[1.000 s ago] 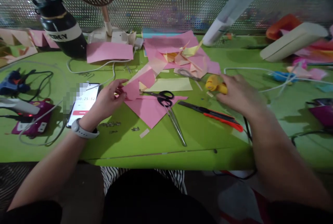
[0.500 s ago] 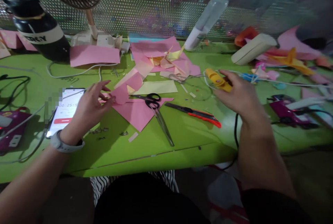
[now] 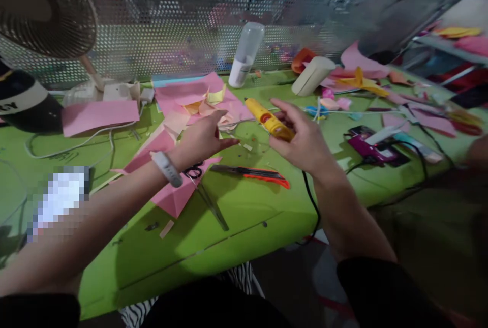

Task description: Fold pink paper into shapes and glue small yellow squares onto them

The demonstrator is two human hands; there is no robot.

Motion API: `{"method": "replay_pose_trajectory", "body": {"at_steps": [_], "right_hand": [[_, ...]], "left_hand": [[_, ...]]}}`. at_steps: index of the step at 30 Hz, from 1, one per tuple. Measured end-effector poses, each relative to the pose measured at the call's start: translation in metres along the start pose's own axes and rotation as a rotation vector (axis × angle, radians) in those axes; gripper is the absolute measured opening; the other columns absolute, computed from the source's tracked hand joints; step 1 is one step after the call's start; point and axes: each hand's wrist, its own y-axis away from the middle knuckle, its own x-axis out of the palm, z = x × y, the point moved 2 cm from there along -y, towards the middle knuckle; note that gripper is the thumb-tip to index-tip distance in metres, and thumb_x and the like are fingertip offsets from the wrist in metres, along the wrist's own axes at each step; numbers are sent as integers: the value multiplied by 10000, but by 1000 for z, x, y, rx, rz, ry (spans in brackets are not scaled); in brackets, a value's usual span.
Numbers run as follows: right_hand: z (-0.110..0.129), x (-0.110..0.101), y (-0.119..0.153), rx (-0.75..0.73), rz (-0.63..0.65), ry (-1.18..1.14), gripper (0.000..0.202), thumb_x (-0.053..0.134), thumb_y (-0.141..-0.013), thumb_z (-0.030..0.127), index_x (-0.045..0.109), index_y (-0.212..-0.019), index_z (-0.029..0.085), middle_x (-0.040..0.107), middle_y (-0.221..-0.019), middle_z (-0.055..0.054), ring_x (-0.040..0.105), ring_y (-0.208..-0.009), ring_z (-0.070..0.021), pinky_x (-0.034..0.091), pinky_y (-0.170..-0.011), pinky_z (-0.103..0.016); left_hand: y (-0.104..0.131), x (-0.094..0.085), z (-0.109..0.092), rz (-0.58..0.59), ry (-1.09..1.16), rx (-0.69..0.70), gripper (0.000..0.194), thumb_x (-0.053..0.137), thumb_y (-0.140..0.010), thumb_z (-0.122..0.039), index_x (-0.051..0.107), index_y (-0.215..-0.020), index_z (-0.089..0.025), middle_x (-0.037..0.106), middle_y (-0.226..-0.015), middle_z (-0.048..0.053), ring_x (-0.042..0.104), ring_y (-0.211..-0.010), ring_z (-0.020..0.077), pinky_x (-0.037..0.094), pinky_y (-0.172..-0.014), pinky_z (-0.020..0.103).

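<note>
My right hand [image 3: 301,137] is closed around a yellow hot glue gun [image 3: 267,118], its dark tip pointing up and left. A black cord [image 3: 313,196] hangs below that hand. To the left, my left hand [image 3: 202,137] reaches over the table with thumb and fingers apart, holding nothing that I can see. Under and beside it lies folded pink paper [image 3: 176,198]. Scissors [image 3: 213,206] rest partly on this paper, their handles half hidden by my wrist. A black and orange utility knife [image 3: 253,173] lies between my hands.
Pink sheets with yellow scraps [image 3: 206,81] lie at the back, near a clear-topped bottle [image 3: 244,58]. A fan [image 3: 82,61], dark bottle [image 3: 26,96] and phone [image 3: 63,198] are on the left. Right are a cream roll [image 3: 313,76], purple device [image 3: 371,147], cables and paper scraps.
My left hand has left the pink paper piece and moved right, toward the hot glue gun. The right hand still holds the glue gun. The view has turned right.
</note>
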Motion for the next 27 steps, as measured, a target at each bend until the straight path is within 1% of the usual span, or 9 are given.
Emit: {"method": "replay_pose_trajectory", "body": {"at_steps": [2,4,8,10,12,15,18,21,27], "right_hand": [[-3,-3,1,4,-14,-34,728,599,-718,208,472,-1434,238,687,-1133,-69,673,-957,-246,571,-841,-421],[-9,-7,3,27,-86,-59,710,598,-720,199,488,-1420,245,683,-1142,-69,677,-961,-244,576,-829,-412],[-24,-14,4,47,-274,-225,651,578,-754,210,494,-1397,261,633,-1272,-87,685,-1023,-245,586,-827,-407],[-27,-13,3,26,-320,-313,617,566,-768,214,500,-1378,270,625,-1298,-94,691,-1027,-247,592,-821,-417],[-27,-10,3,34,-311,-326,584,556,-778,214,516,-1358,276,629,-1302,-101,688,-1046,-262,597,-808,-426],[-26,-6,4,101,-247,-296,557,558,-789,237,528,-1344,274,618,-1324,-113,678,-1076,-290,597,-806,-450],[-26,-6,7,139,-238,-377,501,616,-776,282,555,-1273,281,635,-1281,-102,693,-1020,-279,594,-803,-453],[-25,-8,10,148,-289,-520,358,735,-700,280,626,-1040,258,701,-976,-45,691,-795,-215,591,-699,-381],[-6,-2,13,289,-272,-682,155,795,-642,248,685,-745,208,645,-698,-6,543,-525,-134,478,-466,-295]], "left_hand": [[-26,17,-2,26,44,69,277,584,-946,-368,714,-989,-126,689,-709,48,584,-595,151,380,-557,259],[-48,24,5,13,111,82,354,515,-981,-323,693,-742,-133,680,-656,51,586,-572,136,399,-566,249],[-92,10,31,-72,187,-101,356,543,-966,-286,642,-662,-131,693,-642,64,628,-583,137,453,-585,242],[-115,-3,38,-144,197,-160,338,437,-1017,-242,666,-824,-87,741,-799,125,660,-651,134,488,-614,247],[-131,-15,36,-39,51,-88,282,378,-1031,-156,596,-1161,-30,745,-991,140,682,-760,102,506,-700,245],[-136,-35,30,39,-126,-31,499,642,-880,-137,502,-1350,-49,745,-995,56,676,-867,118,486,-862,304],[-118,-63,28,-66,-259,-36,340,607,-889,-210,666,-1197,-79,722,-1030,60,618,-1079,214,401,-1033,427],[-78,-91,31,-157,-327,-69,297,618,-890,-261,729,-1102,-85,708,-899,43,642,-943,210,456,-950,403],[65,-122,38,-353,-207,-209,263,638,-892,-379,749,-1059,-208,666,-789,-9,496,-591,98,394,-580,252]]}}
